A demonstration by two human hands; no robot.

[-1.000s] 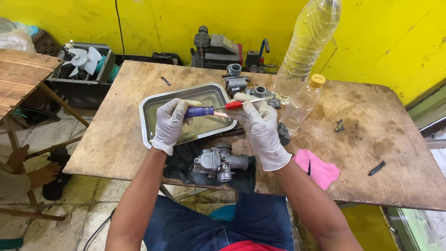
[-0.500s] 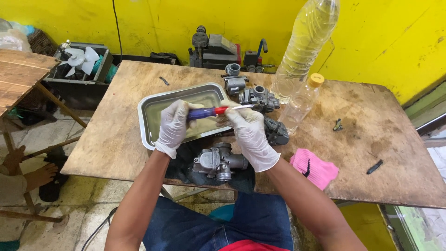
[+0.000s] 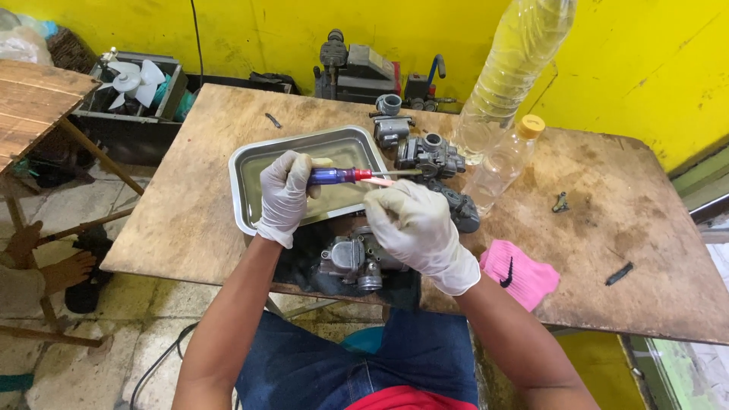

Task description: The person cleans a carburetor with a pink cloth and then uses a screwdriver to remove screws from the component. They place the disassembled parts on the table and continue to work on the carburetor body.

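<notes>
Evidently mid-job: left hand (image 3: 285, 193) fingers are gripping a blue-and-red-handled screwdriver (image 3: 339, 176), right hand (image 3: 414, 228) fingers are curling over something unseen, grey metal carburettor (image 3: 355, 258) lying untouched below.

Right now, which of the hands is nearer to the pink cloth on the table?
Right. The right hand is just left of the pink cloth, its wrist almost beside it; the left hand is farther left, over the metal tray.

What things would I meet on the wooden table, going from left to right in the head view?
Steel tray → left hand holding the screwdriver → right hand → pink cloth → small metal part → dark strip.
</notes>
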